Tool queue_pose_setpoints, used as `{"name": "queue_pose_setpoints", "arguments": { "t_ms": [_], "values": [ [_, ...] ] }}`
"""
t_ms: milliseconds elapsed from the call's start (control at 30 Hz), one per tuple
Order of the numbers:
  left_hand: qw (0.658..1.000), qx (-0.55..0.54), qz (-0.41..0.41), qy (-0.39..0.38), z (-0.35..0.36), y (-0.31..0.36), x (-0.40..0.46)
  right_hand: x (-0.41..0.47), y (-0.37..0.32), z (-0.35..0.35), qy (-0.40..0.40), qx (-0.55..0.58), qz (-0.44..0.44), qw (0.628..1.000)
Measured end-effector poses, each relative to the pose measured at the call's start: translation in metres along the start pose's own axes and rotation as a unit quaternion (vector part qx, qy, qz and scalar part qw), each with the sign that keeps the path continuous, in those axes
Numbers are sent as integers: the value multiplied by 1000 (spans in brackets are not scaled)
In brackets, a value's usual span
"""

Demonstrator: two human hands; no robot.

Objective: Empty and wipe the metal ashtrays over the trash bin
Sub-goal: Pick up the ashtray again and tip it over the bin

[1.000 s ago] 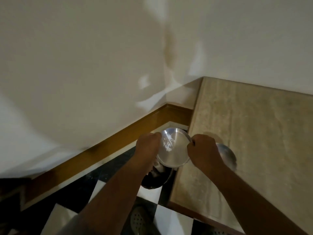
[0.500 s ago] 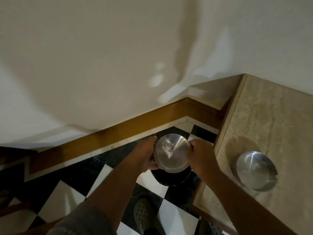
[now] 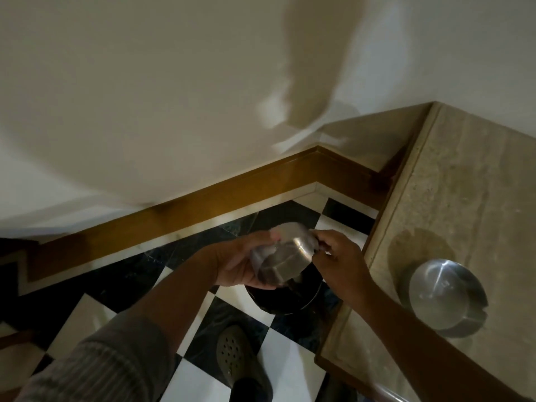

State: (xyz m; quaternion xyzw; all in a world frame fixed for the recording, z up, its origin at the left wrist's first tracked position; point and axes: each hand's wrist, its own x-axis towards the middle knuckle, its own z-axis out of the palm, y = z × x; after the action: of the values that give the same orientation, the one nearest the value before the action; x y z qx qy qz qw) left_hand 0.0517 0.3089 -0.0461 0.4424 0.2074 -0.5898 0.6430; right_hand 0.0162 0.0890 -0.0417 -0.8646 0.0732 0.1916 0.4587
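Tipped metal ashtray [image 3: 285, 258] gripped by left hand [image 3: 242, 264] underneath and right hand [image 3: 338, 264] pinching rim, above trash bin [image 3: 285, 300] at 6 o'clock; ash spill onto floor [image 3: 185, 369] likely if tilt drifts off-centre.

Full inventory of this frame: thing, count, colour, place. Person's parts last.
held ashtray: 1, silver metal, tipped over the bin, between both hands
second ashtray: 1, silver metal, on the counter, right
trash bin: 1, black, on the floor under the hands
counter: 1, beige stone, right
floor: black and white checker tiles
baseboard: brown wood, along the cream wall
shoe: 1, dark, perforated, bottom centre
left hand: 1, gripping the held ashtray
right hand: 1, pinching its rim
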Motion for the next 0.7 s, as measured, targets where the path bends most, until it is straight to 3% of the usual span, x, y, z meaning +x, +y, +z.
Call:
{"name": "queue_pose_setpoints", "arguments": {
  "t_ms": [67,133,300,500,567,700],
  "values": [
    [990,133,22,39,12,1,-2,-2,2,-5,-36,-21,-14,999],
    [954,280,57,93,21,1,-1,-3,2,-10,-62,-78,-51,994],
    [813,529,137,201,13,2,11,2,7,-19,-122,-177,-93,972],
    [664,679,212,231,-5,-13,30,-3,32,-12,-183,-254,-137,940],
    [643,702,206,228,-14,-22,37,-11,37,-7,-184,-301,-174,920],
    [659,706,172,196,-23,-37,50,-21,34,-2,-152,-338,-198,907]
  ]
}}
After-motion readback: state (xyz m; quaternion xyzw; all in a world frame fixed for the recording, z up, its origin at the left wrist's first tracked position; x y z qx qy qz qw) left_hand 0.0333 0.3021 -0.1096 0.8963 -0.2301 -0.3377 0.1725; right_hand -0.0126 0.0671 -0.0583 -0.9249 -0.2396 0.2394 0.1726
